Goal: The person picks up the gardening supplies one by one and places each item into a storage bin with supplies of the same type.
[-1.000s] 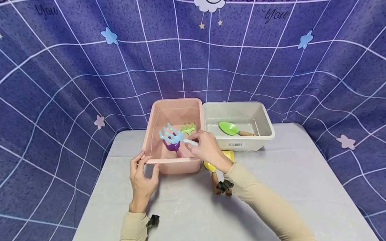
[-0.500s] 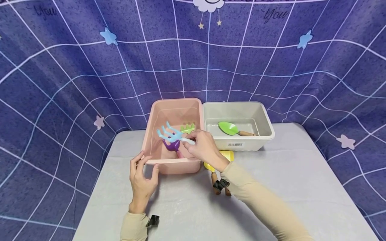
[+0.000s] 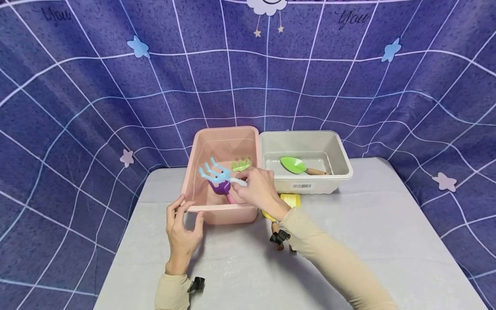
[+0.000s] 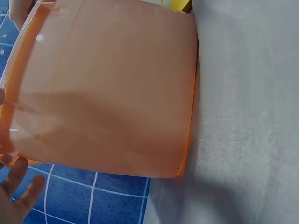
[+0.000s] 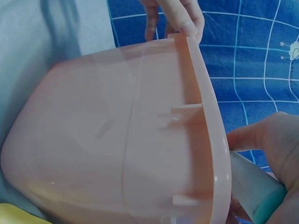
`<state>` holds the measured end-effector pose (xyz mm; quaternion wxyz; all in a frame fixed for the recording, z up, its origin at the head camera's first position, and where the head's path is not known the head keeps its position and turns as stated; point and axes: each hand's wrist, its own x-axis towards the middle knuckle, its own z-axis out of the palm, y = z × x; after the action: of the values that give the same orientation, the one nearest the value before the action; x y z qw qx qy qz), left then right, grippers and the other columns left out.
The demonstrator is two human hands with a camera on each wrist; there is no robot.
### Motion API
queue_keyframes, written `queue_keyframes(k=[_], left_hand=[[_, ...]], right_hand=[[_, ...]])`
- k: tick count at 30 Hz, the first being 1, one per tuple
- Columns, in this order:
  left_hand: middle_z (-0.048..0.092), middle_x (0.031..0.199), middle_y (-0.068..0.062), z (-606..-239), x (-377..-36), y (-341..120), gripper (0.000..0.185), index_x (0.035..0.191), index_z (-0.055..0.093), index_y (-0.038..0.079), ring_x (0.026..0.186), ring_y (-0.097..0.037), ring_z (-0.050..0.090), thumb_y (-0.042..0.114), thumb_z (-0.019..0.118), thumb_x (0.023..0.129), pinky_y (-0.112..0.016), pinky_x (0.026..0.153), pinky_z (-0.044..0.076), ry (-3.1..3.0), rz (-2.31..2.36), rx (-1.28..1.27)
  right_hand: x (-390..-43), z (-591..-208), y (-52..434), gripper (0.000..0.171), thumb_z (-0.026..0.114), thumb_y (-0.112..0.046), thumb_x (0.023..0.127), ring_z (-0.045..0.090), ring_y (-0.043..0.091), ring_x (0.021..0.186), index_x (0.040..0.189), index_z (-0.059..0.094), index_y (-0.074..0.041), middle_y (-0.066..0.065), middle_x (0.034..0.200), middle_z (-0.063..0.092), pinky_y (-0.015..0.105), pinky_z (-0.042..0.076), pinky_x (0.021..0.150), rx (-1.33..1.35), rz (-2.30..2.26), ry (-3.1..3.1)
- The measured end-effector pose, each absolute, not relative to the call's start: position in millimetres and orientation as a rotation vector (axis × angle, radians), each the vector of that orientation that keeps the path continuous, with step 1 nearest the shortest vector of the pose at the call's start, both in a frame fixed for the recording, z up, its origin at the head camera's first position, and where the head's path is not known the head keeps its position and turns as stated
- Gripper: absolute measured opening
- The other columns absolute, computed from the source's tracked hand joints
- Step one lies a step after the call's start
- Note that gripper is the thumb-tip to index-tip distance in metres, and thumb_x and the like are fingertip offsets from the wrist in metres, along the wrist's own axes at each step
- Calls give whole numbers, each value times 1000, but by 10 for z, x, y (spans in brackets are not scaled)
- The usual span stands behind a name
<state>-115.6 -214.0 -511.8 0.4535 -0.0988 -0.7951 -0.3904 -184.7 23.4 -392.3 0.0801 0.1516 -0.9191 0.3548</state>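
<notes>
Pink tub (image 3: 217, 213) steadied at its near rim by my left hand (image 3: 182, 232), so my right hand (image 3: 257, 189) can pinch the blue rake (image 3: 217, 174) over its inside.

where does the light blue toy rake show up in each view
Head: the light blue toy rake is at centre, its tines over the pink bin, its white handle pinched by the right hand.
Left wrist: not in it; only the bin's outer wall shows.
Right wrist: only its handle, at bottom right beside the bin's rim, held in the right hand.
Shared landmark: the pink bin, gripped at its near rim by the left hand.
</notes>
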Motion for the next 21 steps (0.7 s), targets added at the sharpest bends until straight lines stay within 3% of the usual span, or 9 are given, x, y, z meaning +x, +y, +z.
queue_keyframes(k=[3, 11, 21], left_hand=[[62, 138, -28, -5122, -1152, -2139, 37, 117, 76, 1, 121, -45, 63, 18, 82, 85, -16, 112, 39, -1965, -963, -238], [61, 138, -28, -5128, -1156, -2145, 37, 118, 76, 1, 122, -45, 62, 18, 82, 85, -16, 111, 39, -1967, -966, -241], [61, 138, -28, -5124, -1160, -2140, 37, 117, 76, 1, 125, -45, 61, 20, 82, 86, -17, 113, 40, -1964, -963, -238]], right_hand=[[-1848, -3925, 224, 24, 77, -34, 90, 71, 22, 90, 108, 86, -21, -2, 84, 78, 43, 39, 85, 455, 1058, -2749], [-1865, -3936, 190, 27, 76, -34, 90, 73, 25, 99, 110, 86, -19, 0, 112, 82, 43, 41, 84, 447, 1048, -2768], [-1922, -3942, 139, 30, 75, -36, 89, 72, 26, 98, 110, 85, -18, 1, 113, 82, 44, 40, 85, 401, 1043, -2785]])
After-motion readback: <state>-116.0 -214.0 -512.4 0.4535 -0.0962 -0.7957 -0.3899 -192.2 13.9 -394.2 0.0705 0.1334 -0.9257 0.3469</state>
